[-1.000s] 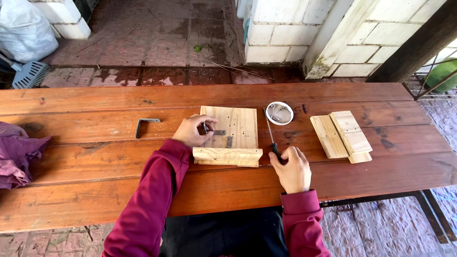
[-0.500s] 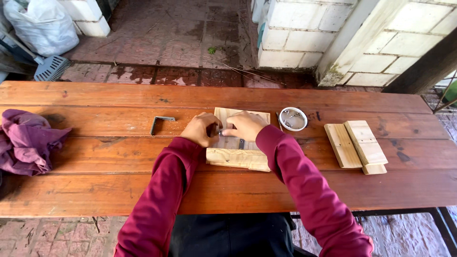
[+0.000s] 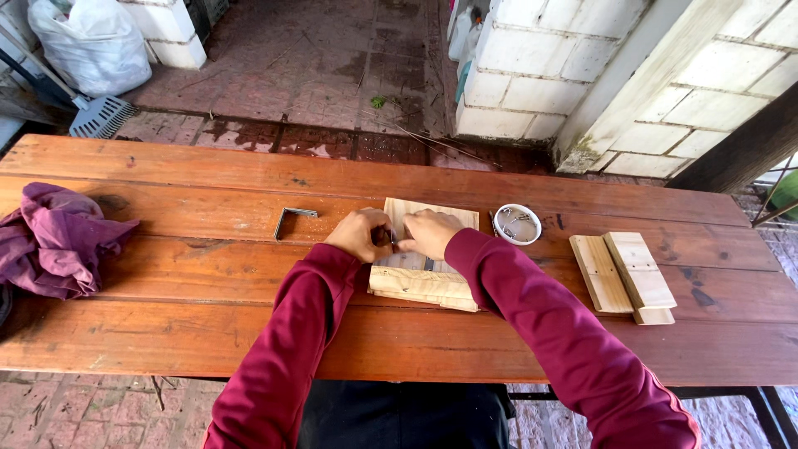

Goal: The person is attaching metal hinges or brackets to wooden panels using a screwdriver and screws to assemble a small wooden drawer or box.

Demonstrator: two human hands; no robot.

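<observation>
A pale wooden board assembly [image 3: 422, 285] lies in the middle of the brown plank table [image 3: 208, 274]. Both my hands rest on its far part, fingertips meeting. My left hand [image 3: 357, 234] pinches a small dark metal piece [image 3: 389, 238] against the board. My right hand [image 3: 430, 232] is curled beside it, touching the same spot; the dark-handled screwdriver it held a moment ago is hidden under the fingers. A dark metal strip [image 3: 428, 263] shows on the board just below my right hand.
A white round tub of screws [image 3: 517, 224] sits right of the board. Stacked pale wood pieces [image 3: 628, 274] lie further right. A metal angle bracket [image 3: 293, 218] lies left of my hands, a purple cloth [image 3: 50, 241] at the left end. White block walls stand beyond.
My right hand left the table's near edge with the screwdriver and came up onto the board, meeting my left hand. The left hand stayed on the board.
</observation>
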